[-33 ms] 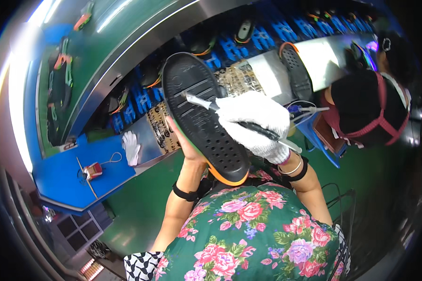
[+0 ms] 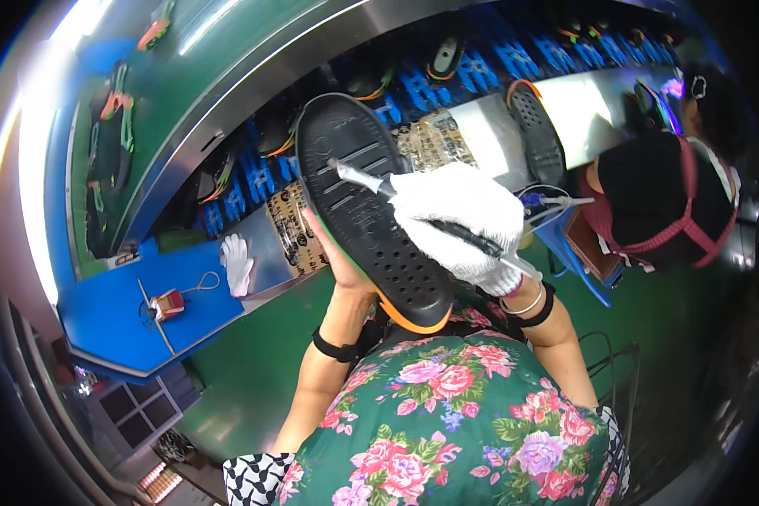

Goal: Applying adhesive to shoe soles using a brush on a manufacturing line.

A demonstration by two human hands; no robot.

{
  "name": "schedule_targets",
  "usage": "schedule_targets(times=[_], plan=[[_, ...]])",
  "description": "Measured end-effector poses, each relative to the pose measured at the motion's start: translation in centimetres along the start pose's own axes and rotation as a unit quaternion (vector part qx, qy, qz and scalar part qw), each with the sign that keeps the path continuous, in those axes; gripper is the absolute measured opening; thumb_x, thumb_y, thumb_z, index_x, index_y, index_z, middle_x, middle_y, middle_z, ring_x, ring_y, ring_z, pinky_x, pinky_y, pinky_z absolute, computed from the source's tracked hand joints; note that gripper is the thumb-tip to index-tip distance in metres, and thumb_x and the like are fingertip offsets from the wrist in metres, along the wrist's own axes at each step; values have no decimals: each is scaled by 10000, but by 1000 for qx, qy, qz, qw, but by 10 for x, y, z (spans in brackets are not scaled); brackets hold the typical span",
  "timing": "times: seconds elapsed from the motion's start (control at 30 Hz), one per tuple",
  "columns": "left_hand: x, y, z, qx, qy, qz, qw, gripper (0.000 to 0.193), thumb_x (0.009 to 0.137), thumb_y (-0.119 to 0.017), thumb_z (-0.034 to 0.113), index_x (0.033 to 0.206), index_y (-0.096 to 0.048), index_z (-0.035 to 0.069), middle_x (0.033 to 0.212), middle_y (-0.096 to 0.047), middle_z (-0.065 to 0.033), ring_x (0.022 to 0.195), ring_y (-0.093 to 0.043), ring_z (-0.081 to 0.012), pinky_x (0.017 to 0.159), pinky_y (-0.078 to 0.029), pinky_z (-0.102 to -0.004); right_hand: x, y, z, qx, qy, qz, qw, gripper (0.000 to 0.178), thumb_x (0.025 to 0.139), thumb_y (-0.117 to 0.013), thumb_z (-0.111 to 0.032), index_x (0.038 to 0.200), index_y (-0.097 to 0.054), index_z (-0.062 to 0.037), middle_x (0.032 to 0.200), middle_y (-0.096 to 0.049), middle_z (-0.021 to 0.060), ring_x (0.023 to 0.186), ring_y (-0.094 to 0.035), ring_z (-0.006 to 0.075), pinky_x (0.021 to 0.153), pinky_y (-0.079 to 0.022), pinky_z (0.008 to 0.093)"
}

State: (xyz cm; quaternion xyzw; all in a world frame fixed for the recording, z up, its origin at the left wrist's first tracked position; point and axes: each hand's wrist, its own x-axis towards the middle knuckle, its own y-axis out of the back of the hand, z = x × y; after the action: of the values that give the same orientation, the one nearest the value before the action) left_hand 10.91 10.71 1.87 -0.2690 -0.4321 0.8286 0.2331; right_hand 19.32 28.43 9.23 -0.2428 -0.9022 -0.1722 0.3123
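Note:
A black shoe sole (image 2: 369, 228) with an orange edge at its near end is held tilted in front of my chest. Its patterned face shows slots toward the far end and round holes toward the near end. My bare left hand (image 2: 339, 263) grips it from the left side, with most of the fingers hidden behind it. My right hand (image 2: 464, 221), in a white knit glove, is closed around a slim brush (image 2: 363, 178) with a dark handle and a pale rear end. The brush tip lies over the slotted part of the sole; whether it touches cannot be told.
Beyond the sole runs a line of blue racks (image 2: 422, 88) carrying shoes. Another black sole (image 2: 538, 139) lies on the metal ledge. A blue table (image 2: 110, 312) on the left holds a white glove (image 2: 237, 266). A person (image 2: 658, 194) sits on the right.

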Motion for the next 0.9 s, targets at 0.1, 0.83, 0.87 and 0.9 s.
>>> schedule_targets(times=[0.1,0.83,0.87,0.9], plan=[[-3,-3,1,-28,6,-42,999,890,951,-203,794,1547,-363,152,1504,-470,-67,1347,-477,-263,1144,-373,-421,13,-6,2,-89,49,-43,994,313,775,-742,-63,1088,-753,-57,1069,-743,128,919,-703,296,793,-557,372],[18,36,-27,85,37,-51,994,915,937,-216,811,1525,-362,126,1429,-515,-95,1301,-512,-278,1144,-369,-463,20,-9,-23,-27,28,-83,996,360,781,-745,-52,1141,-738,-47,1119,-724,154,978,-693,325,855,-544,409],[21,42,-29,146,13,-70,987,938,923,-207,831,1541,-343,139,1435,-496,-75,1309,-485,-260,1166,-330,-450,16,-6,-15,-1,16,-63,998,337,780,-743,-47,1117,-747,-48,1089,-733,147,955,-698,318,843,-546,407],[26,26,-31,154,-3,-14,988,921,934,-204,818,1549,-323,143,1454,-480,-74,1324,-471,-253,1168,-327,-444,14,-5,-12,-16,-6,-39,999,332,783,-740,-49,1114,-747,-47,1082,-735,145,950,-699,317,839,-547,409]])
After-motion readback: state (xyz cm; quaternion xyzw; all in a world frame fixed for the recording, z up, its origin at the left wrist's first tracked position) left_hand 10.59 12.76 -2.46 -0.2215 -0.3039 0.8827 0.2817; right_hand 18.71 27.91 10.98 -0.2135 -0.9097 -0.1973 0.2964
